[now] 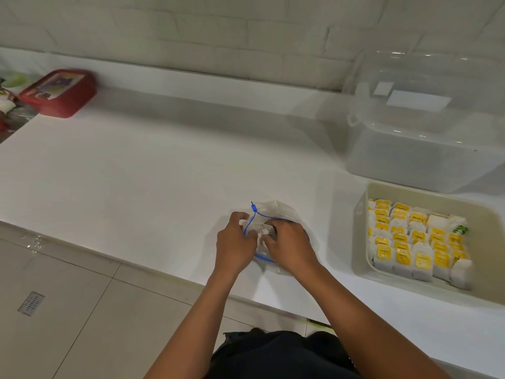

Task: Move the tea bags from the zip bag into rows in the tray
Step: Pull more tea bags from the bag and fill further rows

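Observation:
A clear zip bag (276, 209) with a blue zipper lies near the front edge of the white counter. My left hand (233, 242) grips the bag's open mouth at its left side. The fingers of my right hand (291, 244) reach into the opening, curled among white tea bags (262, 230); what they hold is hidden. To the right stands a beige tray (360, 228) with several rows of white tea bags with yellow tags (415, 239).
A clear plastic lidded box (426, 127) stands behind the tray at the back right. A red container (58, 91) sits at the far left by the wall. The counter edge (164, 273) runs diagonally, with tiled floor below.

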Demonstrator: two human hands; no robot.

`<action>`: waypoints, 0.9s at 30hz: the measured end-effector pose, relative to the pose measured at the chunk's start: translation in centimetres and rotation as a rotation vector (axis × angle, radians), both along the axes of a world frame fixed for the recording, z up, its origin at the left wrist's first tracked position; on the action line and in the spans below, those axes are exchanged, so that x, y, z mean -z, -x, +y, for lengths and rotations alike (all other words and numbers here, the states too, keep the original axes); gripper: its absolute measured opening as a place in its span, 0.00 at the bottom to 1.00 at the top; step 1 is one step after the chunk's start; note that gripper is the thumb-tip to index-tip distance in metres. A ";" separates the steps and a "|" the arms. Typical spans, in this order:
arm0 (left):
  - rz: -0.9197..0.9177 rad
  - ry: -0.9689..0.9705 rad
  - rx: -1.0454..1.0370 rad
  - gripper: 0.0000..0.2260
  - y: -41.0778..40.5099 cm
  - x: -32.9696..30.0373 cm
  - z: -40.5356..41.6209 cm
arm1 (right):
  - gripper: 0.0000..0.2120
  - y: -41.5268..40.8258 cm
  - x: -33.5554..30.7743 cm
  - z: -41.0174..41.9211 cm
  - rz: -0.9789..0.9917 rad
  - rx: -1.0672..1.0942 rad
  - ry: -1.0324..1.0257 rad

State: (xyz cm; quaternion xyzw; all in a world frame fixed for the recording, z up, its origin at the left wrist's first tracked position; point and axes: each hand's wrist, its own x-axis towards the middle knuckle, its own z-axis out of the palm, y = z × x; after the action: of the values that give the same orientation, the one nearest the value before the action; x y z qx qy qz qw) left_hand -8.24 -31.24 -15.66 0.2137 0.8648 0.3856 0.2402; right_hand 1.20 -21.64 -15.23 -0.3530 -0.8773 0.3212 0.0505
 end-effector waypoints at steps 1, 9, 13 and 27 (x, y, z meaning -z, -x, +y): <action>0.009 -0.002 0.001 0.15 0.0 -0.1 -0.1 | 0.04 0.0 -0.3 0.0 -0.005 -0.010 -0.009; -0.021 -0.047 -0.035 0.15 0.5 -0.7 -0.6 | 0.05 -2.1 -4.6 -1.1 0.100 -0.041 -0.100; -0.029 -0.094 -0.008 0.21 0.7 -1.2 -1.0 | 0.01 -3.6 -5.9 -0.9 0.272 0.137 0.223; -0.168 -0.300 0.053 0.08 -1.9 -7.5 -2.5 | 0.08 -5.6 -6.1 -0.3 0.665 0.297 1.014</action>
State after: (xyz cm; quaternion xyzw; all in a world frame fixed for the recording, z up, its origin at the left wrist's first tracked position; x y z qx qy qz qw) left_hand -6.38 -33.76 -8.15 0.2367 0.7685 0.5205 0.2872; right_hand 6.81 -21.95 -9.09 -0.3325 -0.4945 0.7801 0.1909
